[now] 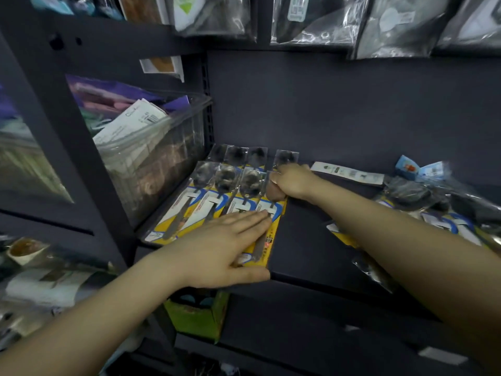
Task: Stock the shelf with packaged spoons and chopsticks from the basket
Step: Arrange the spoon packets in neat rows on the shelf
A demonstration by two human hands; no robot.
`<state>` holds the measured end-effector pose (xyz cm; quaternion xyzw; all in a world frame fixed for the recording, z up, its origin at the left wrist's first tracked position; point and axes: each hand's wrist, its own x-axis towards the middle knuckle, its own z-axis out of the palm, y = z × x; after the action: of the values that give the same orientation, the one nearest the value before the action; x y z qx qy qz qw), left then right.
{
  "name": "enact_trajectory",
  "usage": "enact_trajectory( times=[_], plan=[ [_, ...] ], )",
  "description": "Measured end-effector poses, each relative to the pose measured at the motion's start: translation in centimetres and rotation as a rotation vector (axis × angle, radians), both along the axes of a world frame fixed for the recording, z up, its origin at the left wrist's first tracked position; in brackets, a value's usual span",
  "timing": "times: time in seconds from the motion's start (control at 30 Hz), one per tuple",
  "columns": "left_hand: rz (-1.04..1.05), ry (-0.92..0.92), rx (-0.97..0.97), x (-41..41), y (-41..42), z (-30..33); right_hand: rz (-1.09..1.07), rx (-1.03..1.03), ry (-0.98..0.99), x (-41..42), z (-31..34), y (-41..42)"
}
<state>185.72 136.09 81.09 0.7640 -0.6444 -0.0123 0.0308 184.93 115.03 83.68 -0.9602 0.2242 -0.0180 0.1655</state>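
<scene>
Left hand (222, 245) lies flat, fingers straight, pressing the front of the spoon packs (217, 204) so the row stays square. Right hand (291, 183) curls onto the last pack's (272, 213) far end, probably nudging it flush. Yellow-blue cards, metal spoons, at the shelf's (311, 240) left end.

4 yellow-carded spoon packs (217, 210) lie side by side on the dark shelf (306, 240).
</scene>
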Motion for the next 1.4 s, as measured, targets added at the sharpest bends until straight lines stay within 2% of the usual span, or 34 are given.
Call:
enact_trajectory(
  times=[0.13, 0.23, 0.3, 0.47, 0.67, 0.87, 1.0, 1.1, 1.23, 1.3, 1.33, 1.4],
  plan=[
    [-0.008, 0.001, 0.001, -0.2, -0.2, 0.3, 0.01, 0.085, 0.003, 0.6, 0.0, -0.5],
    [0.01, 0.015, 0.006, -0.1, -0.2, 0.4, 0.019, 0.324, -0.082, -0.1, 0.6, -1.4],
    [0.014, 0.02, 0.014, 0.0, -0.2, 0.4, 0.032, 0.347, -0.114, -0.7, 1.0, -2.5],
    [-0.025, 0.019, -0.047, 0.3, 0.0, 0.2, 0.114, 0.172, -0.034, -1.9, 0.1, -3.6],
    [-0.015, -0.053, -0.026, 0.9, 0.3, 0.1, 0.156, -0.066, 0.028, -1.2, -1.1, -3.1],
    [-0.006, 0.004, 0.015, 0.8, 0.7, 0.7, 0.075, -0.166, -0.134, -2.3, -0.6, -4.7],
    [-0.002, 0.006, -0.127, 0.1, -0.2, 1.9, -0.119, -0.284, 0.075, -4.1, 0.5, -9.6],
    [0.019, 0.04, -0.256, -0.4, -1.9, 2.7, -0.08, -0.36, 0.138, -5.3, -0.1, -10.7],
    [0.098, 0.064, -0.36, -1.4, -4.9, 3.2, -0.033, -0.509, 0.016, -6.1, 0.2, -10.2],
    [0.141, 0.121, -0.435, -1.8, -6.3, 3.9, 0.02, -0.508, -0.083, -6.8, 1.7, -10.1],
    [0.153, 0.114, -0.482, -1.9, -7.1, 4.2, 0.073, -0.498, -0.148, -7.3, 2.5, -10.0],
    [0.157, -0.012, -0.559, -2.3, -8.8, 5.0, 0.254, -0.544, -0.265, -8.5, 3.9, -9.5]
  ],
)
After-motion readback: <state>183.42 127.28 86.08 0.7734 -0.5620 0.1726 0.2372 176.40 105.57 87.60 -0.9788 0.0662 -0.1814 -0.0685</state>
